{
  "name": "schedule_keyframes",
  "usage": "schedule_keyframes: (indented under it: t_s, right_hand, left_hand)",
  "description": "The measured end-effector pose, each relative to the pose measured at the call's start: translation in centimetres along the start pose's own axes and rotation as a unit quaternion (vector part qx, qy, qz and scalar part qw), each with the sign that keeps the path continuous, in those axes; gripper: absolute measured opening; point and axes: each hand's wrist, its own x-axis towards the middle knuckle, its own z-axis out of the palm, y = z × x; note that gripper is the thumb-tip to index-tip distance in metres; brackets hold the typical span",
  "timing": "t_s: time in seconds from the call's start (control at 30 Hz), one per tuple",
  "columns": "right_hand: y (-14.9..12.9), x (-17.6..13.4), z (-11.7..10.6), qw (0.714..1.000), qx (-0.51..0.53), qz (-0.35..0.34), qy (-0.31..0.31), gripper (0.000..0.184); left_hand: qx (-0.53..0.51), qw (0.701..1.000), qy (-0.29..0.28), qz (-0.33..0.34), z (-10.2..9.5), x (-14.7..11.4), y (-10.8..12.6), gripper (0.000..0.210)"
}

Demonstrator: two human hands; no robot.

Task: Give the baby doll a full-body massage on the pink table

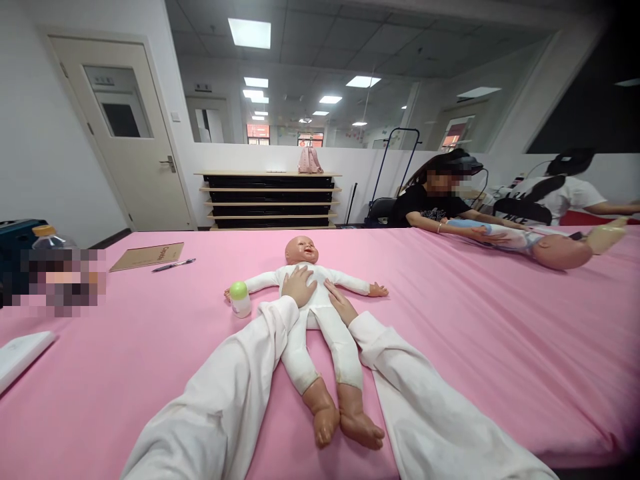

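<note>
A baby doll (pixel 320 299) with a white cloth body lies on its back on the pink-covered table, head away from me and feet toward me. My left hand (pixel 299 285) rests flat on the doll's chest with its fingers stretched out. Along the doll's side, at the waist, my right hand (pixel 341 301) lies with its fingers extended and touching the cloth. Neither hand grips anything. Beside the doll's hand on the left stands a small bottle (pixel 241 301) with a green cap, partly covering that hand.
On the left lie a brown notebook (pixel 149 256), a pen (pixel 174 265) and a white flat object (pixel 23 357). A clear bottle (pixel 53 240) with an orange cap stands behind. At right, a person (pixel 435 200) handles another doll (pixel 555 251) on the pink cloth (pixel 450 353).
</note>
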Motion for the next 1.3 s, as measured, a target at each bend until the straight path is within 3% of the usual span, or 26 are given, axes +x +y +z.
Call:
schedule_keyframes:
  t_s: [0.2, 0.47, 0.7, 0.93, 1.03, 1.13, 1.3]
  right_hand:
    - [-0.2, 0.0, 0.1, 0.999, 0.013, -0.004, -0.034, 0.047]
    - [-0.9, 1.4, 0.2, 0.992, 0.030, -0.038, -0.120, 0.064]
    - [-3.2, 3.8, 0.1, 0.981, -0.002, -0.057, -0.188, 0.064]
    - [-4.4, 6.3, 0.6, 0.966, -0.044, -0.129, -0.221, 0.059]
    - [-4.2, 8.0, 1.0, 0.957, -0.046, -0.151, -0.245, 0.062]
    - [-3.3, 9.8, 1.6, 0.955, -0.048, -0.160, -0.245, 0.062]
    - [-1.2, 11.2, 2.5, 0.982, 0.014, -0.135, -0.130, 0.051]
  left_hand:
    - [-0.006, 0.995, 0.017, -0.099, 0.1, -1.4, 0.1, 0.055]
    - [0.019, 0.998, 0.032, -0.040, 0.7, -2.3, -0.4, 0.050]
    - [0.029, 0.998, 0.044, -0.026, 1.0, -2.2, -0.9, 0.050]
    - [0.022, 0.989, 0.146, -0.014, 1.3, -3.3, -0.9, 0.036]
    - [0.061, 0.975, 0.212, 0.027, 1.7, -3.5, -1.1, 0.025]
    - [0.093, 0.956, 0.254, 0.117, 1.9, -3.6, -1.2, 0.014]
    - [0.097, 0.953, 0.204, 0.204, 1.5, -3.6, -0.9, 0.011]
